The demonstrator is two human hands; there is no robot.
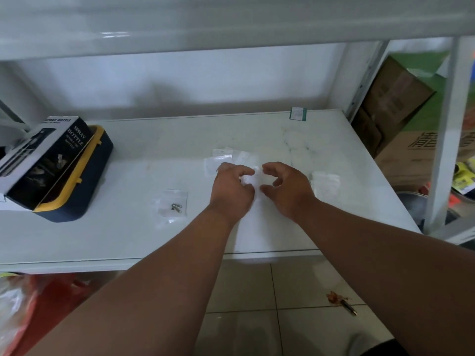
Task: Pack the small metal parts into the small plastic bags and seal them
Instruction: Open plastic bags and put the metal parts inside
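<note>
Both forearms are seen nearest the camera, reaching from 6 o'clock toward the middle of the white table [128, 237]. At 9 o'clock a spray bottle box [48, 155] is leaned inside a navy and yellow bin [84, 186], probably set aside so that the working area stays free. The left hand [231, 191] is curled, and its fingers seem to pinch a small clear bag [253, 179] at the centre; the right hand [285, 187] is held half open, thumb and fingers bent like a claw just beside the same bag, holding nothing that can be seen. It is judged that the bag is steadied for opening or sealing; its direction cannot be told because of blur. More empty bags [218, 160] are laid at 12 o'clock and at 3 o'clock, within easy reach. At 8 o'clock a packed bag [172, 205] lies flat, and the metal parts [176, 207] inside it are seen with the long axis running toward 4 o'clock.
</note>
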